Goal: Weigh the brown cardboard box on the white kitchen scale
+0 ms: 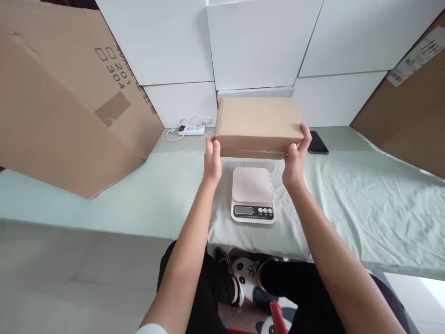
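1. A pale green cloth-covered counter (365, 204) spans the scene, backed by white wall panels.
2. A big brown cardboard sheet with printed numbers (62, 106) leans at 9 o'clock; another brown cardboard piece with a shipping label (410, 111) leans at 3 o'clock.
3. A flat rectangular tan cardboard box (257, 124) hangs in the air at centre, level, just above and beyond the scale.
4. The left hand (212, 160) and right hand (296, 160) are clamped on the box's opposite short ends, thumbs on the near face.
5. A small white digital kitchen scale with a dark display (252, 195) sits at 6 o'clock of the box, its platform bare.
6. A black phone (317, 143) lies at 3 o'clock of the box; a white charger with cable (189, 129) at 9 o'clock.
7. Judged from this hold: keep the box level and centred over the platform, lower gently, and keep the display uncovered.
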{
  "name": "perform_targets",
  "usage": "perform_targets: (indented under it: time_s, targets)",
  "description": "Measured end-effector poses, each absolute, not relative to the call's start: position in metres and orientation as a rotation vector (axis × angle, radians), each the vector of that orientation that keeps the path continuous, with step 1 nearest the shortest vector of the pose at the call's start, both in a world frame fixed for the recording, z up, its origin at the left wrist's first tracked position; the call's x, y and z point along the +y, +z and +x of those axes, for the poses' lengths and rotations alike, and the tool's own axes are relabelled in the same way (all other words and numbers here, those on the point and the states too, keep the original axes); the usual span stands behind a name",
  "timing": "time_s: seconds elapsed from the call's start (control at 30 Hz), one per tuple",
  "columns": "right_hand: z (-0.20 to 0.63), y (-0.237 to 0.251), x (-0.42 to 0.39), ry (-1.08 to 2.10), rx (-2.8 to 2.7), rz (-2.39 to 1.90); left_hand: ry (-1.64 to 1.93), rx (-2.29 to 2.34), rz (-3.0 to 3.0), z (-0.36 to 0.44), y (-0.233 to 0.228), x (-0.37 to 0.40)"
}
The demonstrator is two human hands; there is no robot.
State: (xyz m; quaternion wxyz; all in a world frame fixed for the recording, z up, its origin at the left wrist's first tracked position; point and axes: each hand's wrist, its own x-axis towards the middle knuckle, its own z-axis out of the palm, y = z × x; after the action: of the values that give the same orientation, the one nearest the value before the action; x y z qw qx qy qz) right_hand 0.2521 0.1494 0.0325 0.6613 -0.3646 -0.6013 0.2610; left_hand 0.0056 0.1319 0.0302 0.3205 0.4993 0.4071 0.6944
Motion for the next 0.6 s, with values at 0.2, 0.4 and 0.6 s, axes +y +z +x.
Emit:
perform_targets:
  time_s: [0.2,0.4,0.6]
  targets:
    - [0.253,-0.001,0.187,0.543,-1.347,-0.875,1.796,1.096,1.221,0.012,-0.019,0.178]
    - [0.255,-0.014,0.192,0.621,-1.368,-0.922,1.727,1.202,1.131,0.012,-0.040,0.185]
    - [0.257,-0.027,0.200,0.631,-1.333,-0.957,1.708,1.241,1.146,0.012,-0.044,0.187]
